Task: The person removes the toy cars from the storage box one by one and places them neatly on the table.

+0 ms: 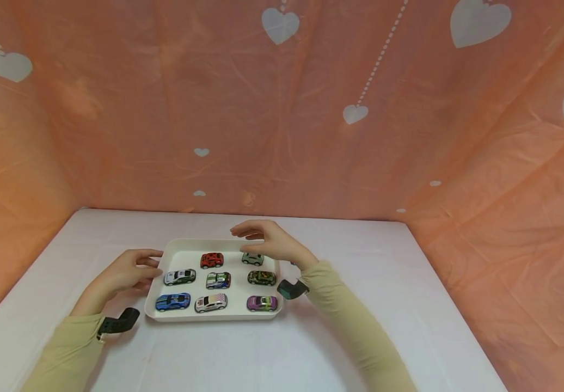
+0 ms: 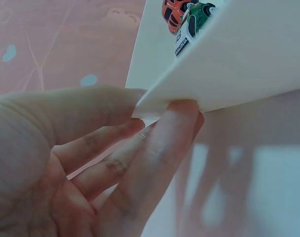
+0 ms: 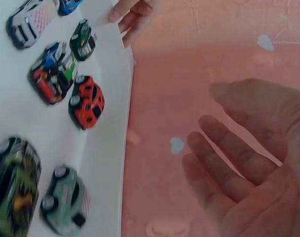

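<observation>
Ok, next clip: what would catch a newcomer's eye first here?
The white tray at mid-table, with eight toy cars in rows, among them the red car at the back. The left hand touches the tray's left edge; the right hand hovers open above the grey car. All around hangs a salmon backdrop with white hearts.

Tray [image 1: 157, 294] is appearing as smooth, matt white plastic; toy cars [image 1: 218, 280] are showing glossy painted finishes; backdrop sheet [image 1: 282, 136] is looking thin, creased, slightly sheeny.
</observation>
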Available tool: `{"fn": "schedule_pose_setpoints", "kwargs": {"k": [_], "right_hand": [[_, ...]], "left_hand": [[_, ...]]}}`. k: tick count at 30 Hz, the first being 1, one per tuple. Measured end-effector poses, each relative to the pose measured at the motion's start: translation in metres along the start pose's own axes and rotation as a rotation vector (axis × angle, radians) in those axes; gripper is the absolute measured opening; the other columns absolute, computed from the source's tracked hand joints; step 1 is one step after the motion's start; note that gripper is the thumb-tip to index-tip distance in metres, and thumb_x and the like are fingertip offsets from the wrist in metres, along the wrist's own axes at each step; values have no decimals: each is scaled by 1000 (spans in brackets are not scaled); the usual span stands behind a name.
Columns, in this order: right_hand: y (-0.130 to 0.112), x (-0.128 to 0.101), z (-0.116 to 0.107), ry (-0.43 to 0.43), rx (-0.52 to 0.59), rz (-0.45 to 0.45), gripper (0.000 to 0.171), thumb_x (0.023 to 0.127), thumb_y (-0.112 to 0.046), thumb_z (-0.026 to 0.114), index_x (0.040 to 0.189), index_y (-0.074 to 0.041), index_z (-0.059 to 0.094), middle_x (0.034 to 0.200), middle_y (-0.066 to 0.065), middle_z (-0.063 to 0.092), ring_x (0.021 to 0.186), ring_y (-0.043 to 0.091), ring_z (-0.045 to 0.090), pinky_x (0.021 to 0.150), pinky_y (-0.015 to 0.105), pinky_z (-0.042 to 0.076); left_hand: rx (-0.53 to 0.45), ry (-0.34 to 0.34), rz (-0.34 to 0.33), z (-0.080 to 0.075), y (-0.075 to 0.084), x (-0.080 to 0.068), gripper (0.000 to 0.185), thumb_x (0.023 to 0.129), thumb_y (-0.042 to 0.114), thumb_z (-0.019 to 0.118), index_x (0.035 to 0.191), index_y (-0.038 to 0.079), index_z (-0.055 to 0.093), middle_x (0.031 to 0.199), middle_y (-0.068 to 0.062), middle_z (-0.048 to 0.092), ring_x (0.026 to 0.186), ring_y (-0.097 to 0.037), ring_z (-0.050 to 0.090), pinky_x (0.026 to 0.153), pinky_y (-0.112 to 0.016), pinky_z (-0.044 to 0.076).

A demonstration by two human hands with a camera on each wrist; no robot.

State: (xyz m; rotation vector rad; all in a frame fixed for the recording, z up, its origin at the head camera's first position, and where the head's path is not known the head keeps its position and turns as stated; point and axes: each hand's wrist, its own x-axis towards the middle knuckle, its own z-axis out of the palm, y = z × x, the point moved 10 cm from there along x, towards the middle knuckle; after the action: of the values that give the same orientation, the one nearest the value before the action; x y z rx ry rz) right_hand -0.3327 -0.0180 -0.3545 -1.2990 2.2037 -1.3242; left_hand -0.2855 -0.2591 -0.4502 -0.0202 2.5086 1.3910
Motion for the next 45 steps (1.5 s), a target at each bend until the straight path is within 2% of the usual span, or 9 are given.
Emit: {"fn": "schedule_pose_setpoints", "kwargs": {"k": [4, 7, 11, 22, 28, 36, 45], "right_hand": [[-3, 12, 11, -7, -8, -8, 39, 87, -3, 68, 124, 1, 59, 125, 14, 60, 114, 21, 56, 98, 34, 42], [-5, 21, 21, -21, -18, -17, 39, 86, -1, 69, 124, 0, 59, 125, 12, 60, 113, 21, 57, 97, 31, 43], [-3, 30, 39, -65, -14, -9, 41, 86, 1, 69, 125, 2, 58, 126, 17, 58, 116, 30, 55, 97, 31, 43], [5, 47, 71, -103, 31, 20, 46, 85, 1, 70, 129, 4, 55, 128, 19, 57, 117, 31, 54, 96, 32, 44], [9, 52, 82, -138, 28, 69, 47, 86, -2, 69, 131, 2, 54, 128, 17, 58, 116, 25, 56, 93, 27, 46], [16, 57, 92, -156, 34, 82, 46, 86, 0, 68, 131, 2, 54, 126, 17, 59, 117, 22, 56, 91, 25, 46], [24, 61, 104, -180, -34, 108, 47, 85, -5, 72, 129, -3, 57, 125, 10, 61, 113, 12, 57, 87, 18, 46]], "left_hand": [[-4, 1, -4, 0, 0, 0, 57, 90, 8, 64, 136, -13, 38, 118, -34, 53, 75, -21, 62, 62, -34, 55], [0, 3, -7, 0, -1, 1, 58, 90, 9, 64, 137, -13, 38, 118, -34, 53, 76, -21, 62, 62, -34, 54], [2, 4, -7, 0, -1, 1, 58, 90, 9, 65, 136, -13, 38, 117, -33, 53, 75, -21, 62, 62, -34, 54], [7, 6, -20, 0, -1, 0, 57, 90, 8, 64, 137, -12, 38, 117, -32, 53, 74, -21, 61, 61, -34, 54], [-10, -1, -4, 1, 1, -2, 58, 89, 8, 64, 136, -13, 38, 117, -33, 53, 76, -21, 62, 63, -34, 55], [-16, -5, 14, 3, 6, -3, 57, 89, 7, 64, 135, -14, 39, 116, -33, 54, 75, -21, 63, 62, -34, 55], [-1, 1, 4, 4, 6, -2, 56, 89, 8, 64, 136, -13, 39, 117, -33, 54, 75, -21, 62, 62, -34, 54]]}}
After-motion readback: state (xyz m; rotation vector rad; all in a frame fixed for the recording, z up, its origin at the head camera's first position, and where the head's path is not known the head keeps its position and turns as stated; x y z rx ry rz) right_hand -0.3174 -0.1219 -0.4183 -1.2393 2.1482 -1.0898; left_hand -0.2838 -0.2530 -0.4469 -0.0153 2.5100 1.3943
